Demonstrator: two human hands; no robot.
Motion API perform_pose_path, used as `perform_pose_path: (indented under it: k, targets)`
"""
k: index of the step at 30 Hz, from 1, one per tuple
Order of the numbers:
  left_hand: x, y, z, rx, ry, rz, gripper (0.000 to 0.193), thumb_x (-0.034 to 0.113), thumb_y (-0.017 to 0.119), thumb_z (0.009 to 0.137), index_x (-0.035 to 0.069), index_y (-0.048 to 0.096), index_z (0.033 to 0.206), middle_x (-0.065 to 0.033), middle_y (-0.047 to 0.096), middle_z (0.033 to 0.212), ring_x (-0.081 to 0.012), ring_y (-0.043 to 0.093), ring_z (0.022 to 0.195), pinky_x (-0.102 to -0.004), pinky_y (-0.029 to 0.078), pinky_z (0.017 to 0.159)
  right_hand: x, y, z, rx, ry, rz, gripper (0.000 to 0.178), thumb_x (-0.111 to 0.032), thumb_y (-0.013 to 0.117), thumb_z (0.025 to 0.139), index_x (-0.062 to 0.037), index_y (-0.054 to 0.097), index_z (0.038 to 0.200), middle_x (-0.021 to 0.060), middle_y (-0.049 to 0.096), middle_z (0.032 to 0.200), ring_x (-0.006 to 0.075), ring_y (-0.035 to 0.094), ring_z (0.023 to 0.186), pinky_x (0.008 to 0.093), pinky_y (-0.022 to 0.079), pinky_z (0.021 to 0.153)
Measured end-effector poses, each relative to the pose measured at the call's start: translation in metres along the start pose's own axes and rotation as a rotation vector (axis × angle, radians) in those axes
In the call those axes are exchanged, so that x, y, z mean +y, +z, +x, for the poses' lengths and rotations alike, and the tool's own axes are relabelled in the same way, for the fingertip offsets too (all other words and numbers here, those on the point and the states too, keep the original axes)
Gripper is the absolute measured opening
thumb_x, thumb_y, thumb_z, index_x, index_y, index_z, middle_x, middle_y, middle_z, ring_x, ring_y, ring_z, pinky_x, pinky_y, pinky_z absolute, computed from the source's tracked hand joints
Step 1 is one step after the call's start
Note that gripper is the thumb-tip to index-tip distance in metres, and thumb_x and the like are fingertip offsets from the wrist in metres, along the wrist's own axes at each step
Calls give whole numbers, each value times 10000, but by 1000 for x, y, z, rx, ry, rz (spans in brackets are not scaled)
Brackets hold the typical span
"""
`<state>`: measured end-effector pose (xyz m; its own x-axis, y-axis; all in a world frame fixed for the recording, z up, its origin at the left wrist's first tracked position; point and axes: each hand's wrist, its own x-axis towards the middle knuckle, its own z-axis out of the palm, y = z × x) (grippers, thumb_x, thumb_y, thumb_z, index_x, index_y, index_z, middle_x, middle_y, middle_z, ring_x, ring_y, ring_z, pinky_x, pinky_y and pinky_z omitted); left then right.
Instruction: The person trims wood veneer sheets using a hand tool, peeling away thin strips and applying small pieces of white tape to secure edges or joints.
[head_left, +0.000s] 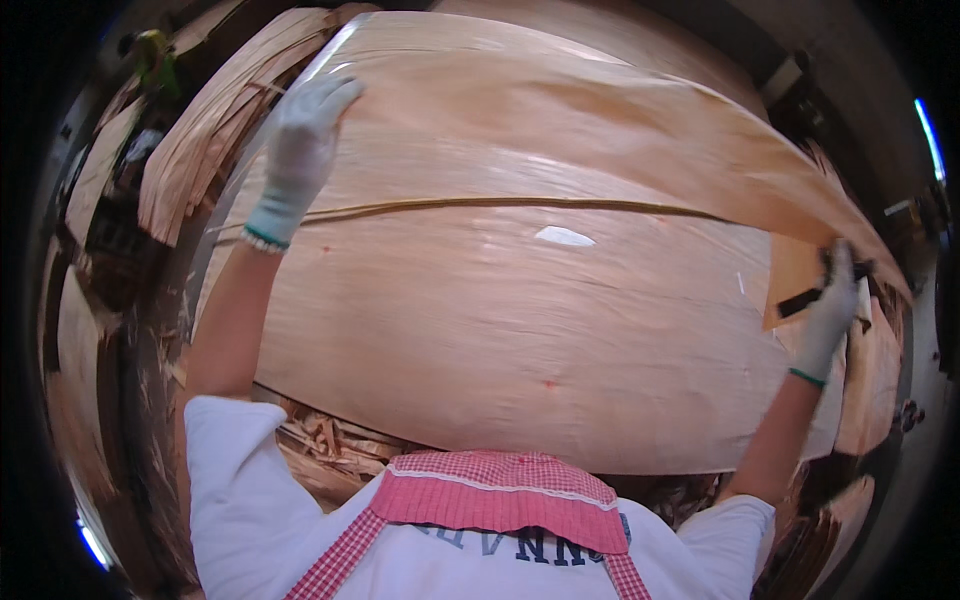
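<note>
A wide, thin sheet of wood veneer lies over another pale veneer sheet, its near edge running across the middle in a dark wavy line. It bulges and bends toward the right. At the far left, my left hand, in a pale glove, reaches to the upper sheet's left side with fingers stretched out. My right hand, also gloved, is closed around a dark tool at the right, beside the upper sheet's right corner. The tool's kind is not clear. Behind it shows an orange-tan piece.
Stacked veneer strips stand at the far left. Torn veneer scraps lie below the sheets' near edge. More veneer pieces are at the right. A white patch shows on the lower sheet.
</note>
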<state>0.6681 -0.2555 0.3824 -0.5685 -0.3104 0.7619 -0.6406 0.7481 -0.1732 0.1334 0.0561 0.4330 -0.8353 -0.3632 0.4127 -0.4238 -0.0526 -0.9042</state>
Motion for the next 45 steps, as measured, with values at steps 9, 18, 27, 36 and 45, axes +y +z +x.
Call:
perform_pose_path:
  k: [9,18,27,36,45]
  targets:
    - [61,63,-149,-447,-95,-147,467,-18,536,804,119,599,1247,-105,580,1293,-293,502,1250,-424,374,1073,220,-32,-129,59,592,-140,139,-138,649,885,-65,593,989,30,609,743,91,528,534,222,368,409]
    - [134,110,-229,-674,-197,-249,399,-12,523,810,103,612,1182,-97,590,1274,-288,515,1225,-421,385,1067,295,-70,-175,209,879,27,157,-138,668,874,-74,533,921,41,604,709,107,533,487,213,344,367]
    - [123,106,-218,-569,-234,-184,355,15,552,779,103,633,1113,-89,619,1215,-294,536,1193,-408,417,1028,310,-59,-165,132,881,-52,161,-135,636,890,-138,486,951,31,586,662,92,421,412,222,330,360]
    - [130,77,-172,-957,-120,-603,367,105,615,771,105,593,1137,-149,545,1272,-315,486,1205,-441,408,1006,285,-63,-141,147,800,-72,174,-237,628,920,-135,502,854,9,551,658,74,422,423,197,334,354]
    - [115,229,-112,-679,-154,1,257,110,575,826,116,605,1081,-50,617,925,-216,598,926,-342,465,820,289,-42,-171,177,1000,156,180,-242,610,938,-132,493,857,-6,480,684,78,455,522,183,332,374]
